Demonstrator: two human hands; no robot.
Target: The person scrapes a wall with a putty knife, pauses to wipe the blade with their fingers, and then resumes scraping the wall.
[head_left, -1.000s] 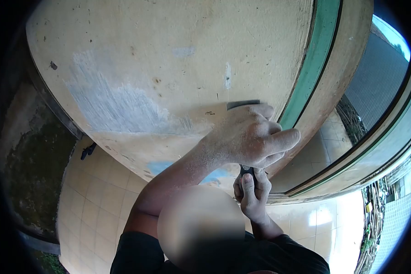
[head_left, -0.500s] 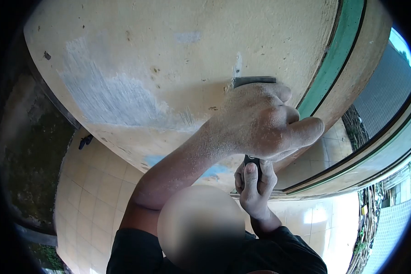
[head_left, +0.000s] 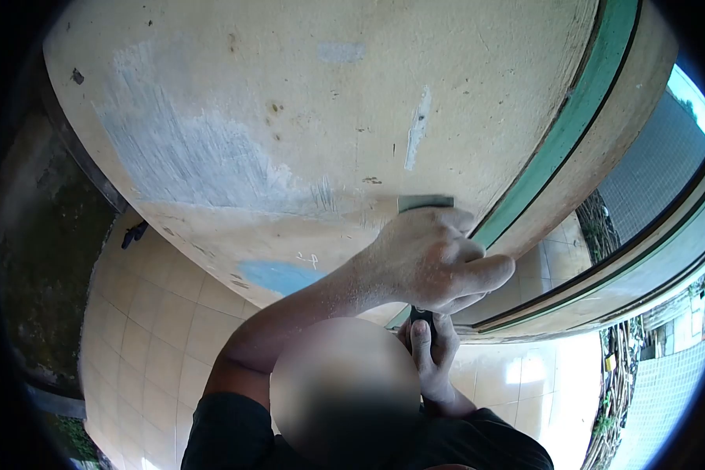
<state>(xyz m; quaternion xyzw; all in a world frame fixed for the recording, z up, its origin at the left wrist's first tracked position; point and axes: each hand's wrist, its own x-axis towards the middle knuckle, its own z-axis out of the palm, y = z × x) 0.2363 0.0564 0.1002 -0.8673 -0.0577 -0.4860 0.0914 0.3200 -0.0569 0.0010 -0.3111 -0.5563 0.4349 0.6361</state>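
A scraper (head_left: 426,203) with a wide flat metal blade lies with its edge at the cream wall (head_left: 493,102). My left hand (head_left: 431,258), coated in pale dust, is closed round it just below the blade, hiding most of the tool. Lower down, my right hand (head_left: 437,348) grips the dark end of the handle, its thumb laid along it. Above the blade is a narrow whitish patch (head_left: 418,129) on the wall. To the left spreads a large scratched grey-white patch (head_left: 204,157), and a blue patch (head_left: 278,276) shows above my left forearm.
Green trim (head_left: 560,141) runs down the wall's right side, beside a window pane (head_left: 658,164). Tiled floor (head_left: 164,313) lies below, with a small dark object (head_left: 135,235) near the wall's foot. A blurred round shape (head_left: 345,392) covers the lower middle.
Both hands and the scraper have moved down the wall and slightly left, away from the narrow whitish patch, which is now uncovered. The grip of both hands looks the same.
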